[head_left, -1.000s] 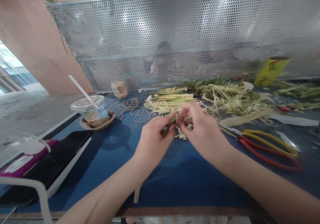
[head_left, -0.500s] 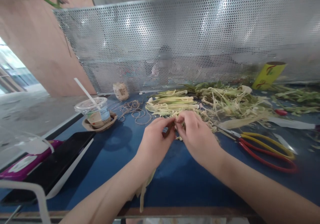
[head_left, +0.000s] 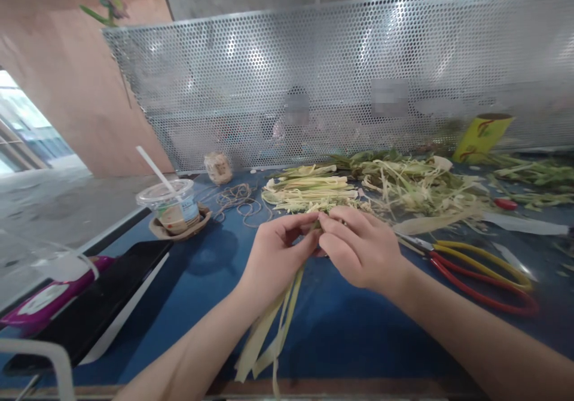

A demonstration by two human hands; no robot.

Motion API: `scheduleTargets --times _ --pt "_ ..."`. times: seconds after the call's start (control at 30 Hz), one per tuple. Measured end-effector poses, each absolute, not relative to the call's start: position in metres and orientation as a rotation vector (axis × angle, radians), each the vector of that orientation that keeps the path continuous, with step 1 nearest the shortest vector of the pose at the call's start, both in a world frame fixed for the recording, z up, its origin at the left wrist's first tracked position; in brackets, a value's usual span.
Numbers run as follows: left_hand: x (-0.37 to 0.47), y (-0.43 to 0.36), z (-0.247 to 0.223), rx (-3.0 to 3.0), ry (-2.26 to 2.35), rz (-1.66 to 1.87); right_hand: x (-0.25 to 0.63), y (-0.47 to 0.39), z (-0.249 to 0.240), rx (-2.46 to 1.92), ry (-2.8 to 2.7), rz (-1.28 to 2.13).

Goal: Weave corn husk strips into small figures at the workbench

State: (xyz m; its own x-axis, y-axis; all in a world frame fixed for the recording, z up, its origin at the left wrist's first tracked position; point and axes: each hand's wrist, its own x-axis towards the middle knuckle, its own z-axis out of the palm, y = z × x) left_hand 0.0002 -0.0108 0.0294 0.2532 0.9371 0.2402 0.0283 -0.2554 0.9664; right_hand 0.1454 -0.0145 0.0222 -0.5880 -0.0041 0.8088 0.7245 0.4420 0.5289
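Note:
Pale green leaf strips (head_left: 268,336) hang down from the fingers of my left hand (head_left: 278,248), which pinches their upper end. Against its fingertips, my right hand (head_left: 359,245) has its fingers curled and closed; whatever lies between them is hidden. Just beyond both hands, a row of pale yellow-green strips (head_left: 314,189) lies on the blue table (head_left: 354,335). To the right, scissors (head_left: 433,247) with one red and one yellow handle rest near a heap of shredded leaves (head_left: 417,183).
Left are a plastic cup (head_left: 177,213) with a straw, a black tablet (head_left: 98,299), a purple case (head_left: 49,299) and tangled twine (head_left: 237,201). A yellow tube (head_left: 483,139) stands at the back right, before a perforated metal screen (head_left: 269,78).
The hanging strips now show much more below my left hand. My right hand has turned, with its fingers curled further over. The view has shifted slightly.

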Motion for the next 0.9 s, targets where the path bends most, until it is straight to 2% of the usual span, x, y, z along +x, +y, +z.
scheduleTargets --times 0.3,0.6,0.73,0.9 --pt "-0.0052 -0.0056 0.0265 1.496 0.867 1.098 0.1479 -0.0152 0.0252 -0.409 -2.004 -1.283" --pt "-0.0036 -0.0071 0.0288 1.591 0.985 1.192 0.1454 -0.0178 0.0256 -0.497 -2.019 -1.18" --pt "-0.0008 -0.0075 0.0293 1.64 0.991 1.236 0.1444 -0.0163 0.0232 -0.573 -1.982 -1.061" --pt "-0.0006 -0.0053 0.0288 1.694 1.036 1.23 0.1457 -0.0142 0.0176 -0.745 -1.944 -0.702"
